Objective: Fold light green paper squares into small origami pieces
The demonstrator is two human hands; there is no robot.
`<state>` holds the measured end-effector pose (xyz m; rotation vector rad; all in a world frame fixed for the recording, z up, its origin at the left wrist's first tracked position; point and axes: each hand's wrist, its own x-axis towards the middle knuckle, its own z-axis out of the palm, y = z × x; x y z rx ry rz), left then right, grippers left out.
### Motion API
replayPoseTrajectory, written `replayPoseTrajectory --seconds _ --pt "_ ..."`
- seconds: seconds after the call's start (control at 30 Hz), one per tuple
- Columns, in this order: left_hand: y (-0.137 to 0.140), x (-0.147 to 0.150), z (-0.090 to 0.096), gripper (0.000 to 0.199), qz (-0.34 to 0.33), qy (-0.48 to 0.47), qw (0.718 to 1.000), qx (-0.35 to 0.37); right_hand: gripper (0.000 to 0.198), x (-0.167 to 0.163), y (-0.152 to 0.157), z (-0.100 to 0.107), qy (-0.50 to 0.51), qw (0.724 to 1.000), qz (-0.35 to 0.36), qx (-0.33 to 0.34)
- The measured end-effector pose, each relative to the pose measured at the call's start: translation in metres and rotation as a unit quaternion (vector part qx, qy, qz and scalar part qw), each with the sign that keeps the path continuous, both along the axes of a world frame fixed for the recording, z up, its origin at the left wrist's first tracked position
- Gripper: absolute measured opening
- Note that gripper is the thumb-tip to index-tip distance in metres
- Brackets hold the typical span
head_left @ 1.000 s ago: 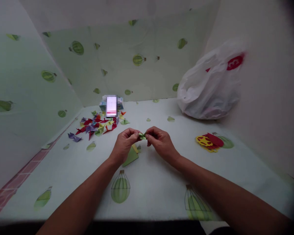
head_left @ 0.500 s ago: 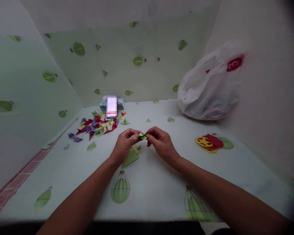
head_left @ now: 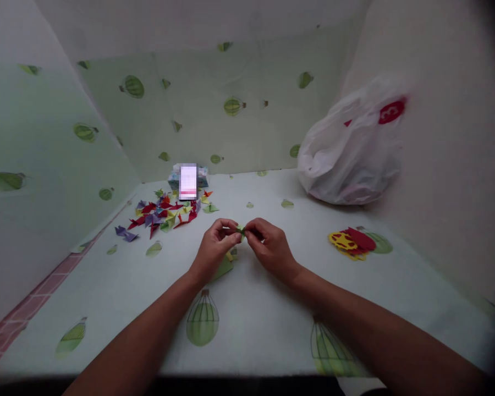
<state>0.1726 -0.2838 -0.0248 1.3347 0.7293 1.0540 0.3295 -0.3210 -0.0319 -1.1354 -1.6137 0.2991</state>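
Between my two hands, just above the table, is a small folded green paper [head_left: 241, 231], mostly covered by fingers. My left hand [head_left: 218, 245] pinches its left side between thumb and fingers. From the other side my right hand [head_left: 270, 245] grips it with thumb and forefinger, the fingertips of both hands almost touching. Beneath the left hand lie flat green paper sheets [head_left: 223, 268], partly hidden. A heap of folded paper cranes [head_left: 152, 218] in red, purple, yellow, green and other colours spreads over the table at the back left.
A phone with a blurred screen [head_left: 188, 182] leans against a tissue box [head_left: 204, 179] behind the heap. On the right stands a full white plastic bag [head_left: 350, 154]. Red and yellow cut-out shapes [head_left: 352, 242] lie before it. Balloon-patterned covering lines table and walls.
My fingers have shifted on the green paper, and less of it shows now. The left hand has turned slightly and covers more of the sheets below. The view has tilted slightly.
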Motion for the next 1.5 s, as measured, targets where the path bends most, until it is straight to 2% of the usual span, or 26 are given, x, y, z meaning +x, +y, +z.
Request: replayPoseTrajectory --seconds 0.17,0.3,0.37,0.43,0.53,0.7,0.87,1.03,1.2,1.5 --pt "0.0 0.002 -0.002 0.025 0.038 0.052 0.997 0.036 0.011 0.0 0.001 -0.003 -0.016 1.0 -0.01 0.009" --pt "0.003 0.002 -0.004 0.02 0.024 0.039 0.999 0.022 0.011 0.001 0.001 -0.003 -0.02 1.0 0.001 0.006" --pt "0.009 -0.001 -0.005 0.021 0.029 0.031 0.999 0.011 0.008 0.001 0.0 -0.002 -0.002 1.0 0.002 -0.006" --pt "0.021 -0.008 -0.006 0.022 0.064 0.048 0.997 0.015 0.005 0.001 -0.001 -0.001 0.028 0.999 0.0 -0.026" --pt "0.049 -0.026 -0.011 0.017 0.177 0.155 0.971 0.052 0.01 0.001 -0.002 0.0 0.058 0.997 -0.003 -0.054" --pt "0.085 -0.056 -0.026 0.01 0.268 0.284 0.917 0.084 0.013 0.002 -0.004 -0.001 0.062 0.996 -0.005 -0.067" --pt "0.09 -0.065 -0.032 0.014 0.288 0.416 0.856 0.106 0.015 0.003 -0.003 -0.002 0.06 0.996 -0.009 -0.073" --pt "0.091 -0.064 -0.033 0.015 0.296 0.485 0.817 0.101 0.015 0.002 -0.002 -0.003 0.057 0.995 -0.009 -0.086" --pt "0.094 -0.063 -0.035 0.018 0.312 0.507 0.798 0.095 0.015 0.002 -0.001 -0.006 0.055 0.993 -0.002 -0.101" --pt "0.09 -0.066 -0.032 0.021 0.323 0.484 0.803 0.128 0.016 0.003 0.001 -0.006 0.049 0.991 0.003 -0.127"
